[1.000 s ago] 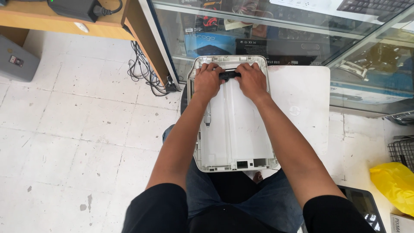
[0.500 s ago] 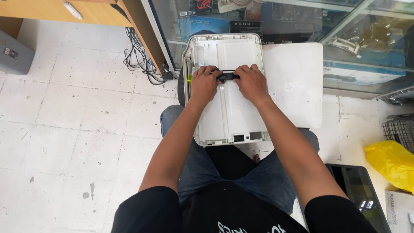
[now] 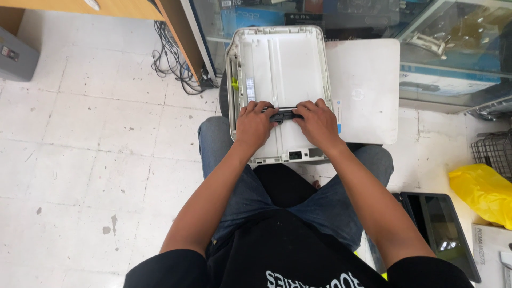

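Observation:
A white plastic printer body [image 3: 282, 64] rests across my knees, its open underside facing up. Beside it on the right lies a flat white cover panel [image 3: 368, 85]. My left hand [image 3: 254, 125] and my right hand [image 3: 316, 121] both grip a small black roller bar [image 3: 282, 113] that sits across the printer's near half. My left fingers hold the bar's left end, my right fingers its right end. A small yellow-green tab [image 3: 234, 83] shows on the printer's left edge.
A glass display case [image 3: 426, 37] stands behind the printer. Black cables [image 3: 173, 58] lie by a wooden desk leg at the upper left. On the floor to my right are a dark tablet-like screen [image 3: 440, 226], a yellow bag [image 3: 482, 192] and a wire basket [image 3: 493, 149].
Both hands have slid the black bar from the printer's far end down toward its near half. The view has tilted, showing more of the printer's far part.

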